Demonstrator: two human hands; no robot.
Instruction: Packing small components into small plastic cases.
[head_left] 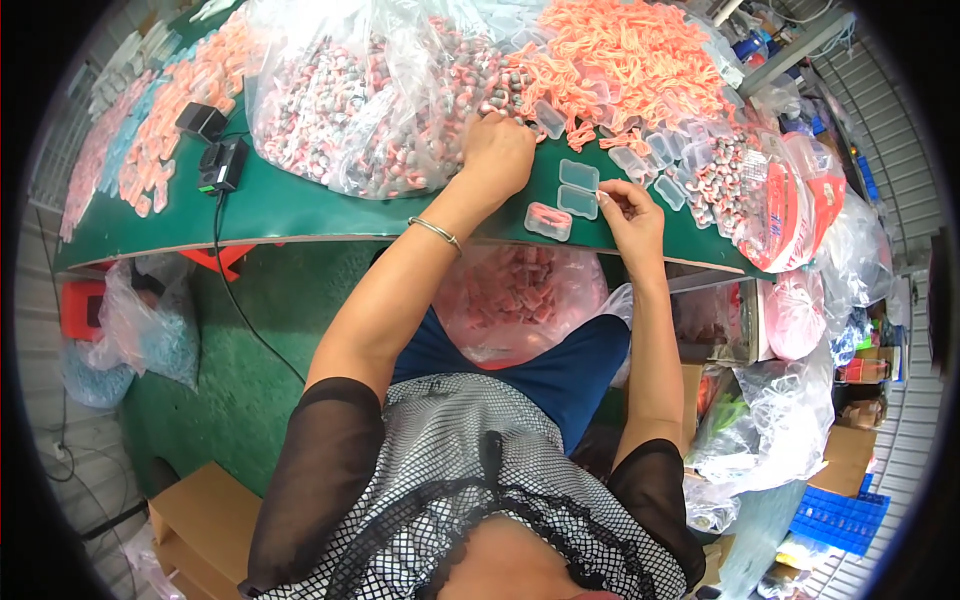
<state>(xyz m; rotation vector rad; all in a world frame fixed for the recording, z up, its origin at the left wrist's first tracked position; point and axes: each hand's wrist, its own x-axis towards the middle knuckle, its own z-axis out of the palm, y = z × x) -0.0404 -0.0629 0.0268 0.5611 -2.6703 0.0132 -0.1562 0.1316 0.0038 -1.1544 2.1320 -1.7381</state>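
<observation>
Left hand [497,155] down at the near edge of a clear bag [350,120], a person at a green surface [400,218] works among pink-and-grey pieces [502,92] in the head view, the fingers curled narrow and their tips hidden, so what they hold, if anything, cannot be told. Right hand [635,220], thumb and forefinger drawn nearly together, meets the right edge of an open case [577,200]; whether the tips grip that edge or a tiny pale scrap there is too small to tell. The step in hand appears to be picking pieces from the bag's mouth while the case is steadied; a next move would seem to call for a light pinch that frees one piece without dragging its neighbours, and for the case to be kept flat and well spread. The open case lies on the surface just left of the right hand, clear and thin-walled, its two halves unfolded one beyond the other, with nothing plainly visible inside. Just nearer the person and to the left sits a filled case [548,221], rounded at the corners, orange-pink cord showing through its clear plastic. Beyond the hands spreads a tangled heap of orange cords [630,55]; empty cases [665,150] lie scattered along its near side, beside a smaller mound [715,182] of grey-tipped pieces at the right.
</observation>
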